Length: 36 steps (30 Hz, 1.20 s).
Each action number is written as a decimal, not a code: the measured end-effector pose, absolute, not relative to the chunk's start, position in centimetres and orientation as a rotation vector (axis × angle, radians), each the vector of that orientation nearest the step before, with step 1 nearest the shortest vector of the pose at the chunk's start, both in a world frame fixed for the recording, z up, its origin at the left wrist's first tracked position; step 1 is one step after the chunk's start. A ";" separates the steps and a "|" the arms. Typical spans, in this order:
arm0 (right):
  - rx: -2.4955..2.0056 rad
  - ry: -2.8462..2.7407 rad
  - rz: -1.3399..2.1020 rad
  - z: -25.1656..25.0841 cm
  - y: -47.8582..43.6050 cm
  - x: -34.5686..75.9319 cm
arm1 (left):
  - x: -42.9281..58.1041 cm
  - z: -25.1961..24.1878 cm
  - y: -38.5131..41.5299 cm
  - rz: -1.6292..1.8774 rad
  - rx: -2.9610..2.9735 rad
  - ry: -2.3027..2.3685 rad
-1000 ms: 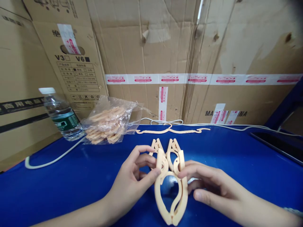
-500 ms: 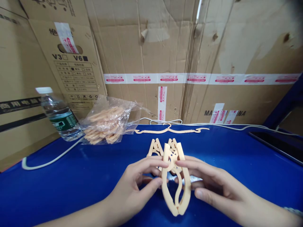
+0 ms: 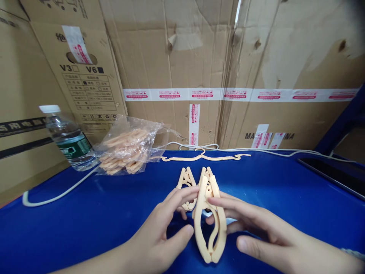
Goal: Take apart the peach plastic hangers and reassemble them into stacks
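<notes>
A beige folding clothes hanger (image 3: 199, 228), its two arms folded close together, stands tilted between my hands. My right hand (image 3: 256, 219) has it by the right arm, index finger across the front and another finger showing behind through the gap; the right thumb is off it. My left hand (image 3: 168, 224) is open at the other side, index fingertip at the left arm and thumb apart from it. Just beyond are two more folded hangers, one at the left (image 3: 186, 188) and one (image 3: 203, 173) partly hidden by the nearer hanger.
An unfolded hanger (image 3: 185, 158) lies at the back of the blue table (image 3: 99, 228). A clear bag of hanger pieces (image 3: 128, 148) and a water bottle (image 3: 71, 140) stand at left. A white cable (image 3: 62, 194), a dark flat device (image 3: 330, 175) and cardboard boxes (image 3: 176, 68) surround the area.
The hanger's two arms have come closer together at the top. My left thumb has moved off the hanger's left arm. The view has shifted slightly.
</notes>
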State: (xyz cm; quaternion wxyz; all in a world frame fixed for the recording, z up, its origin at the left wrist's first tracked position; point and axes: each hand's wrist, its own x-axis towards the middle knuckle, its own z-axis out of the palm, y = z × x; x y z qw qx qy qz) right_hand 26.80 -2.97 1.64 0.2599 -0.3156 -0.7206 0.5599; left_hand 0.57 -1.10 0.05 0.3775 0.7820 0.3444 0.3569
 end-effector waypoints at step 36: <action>-1.352 -2.478 0.267 0.7 1.4 29.6 | 0.1 0.0 -0.9 0.945 2.227 1.078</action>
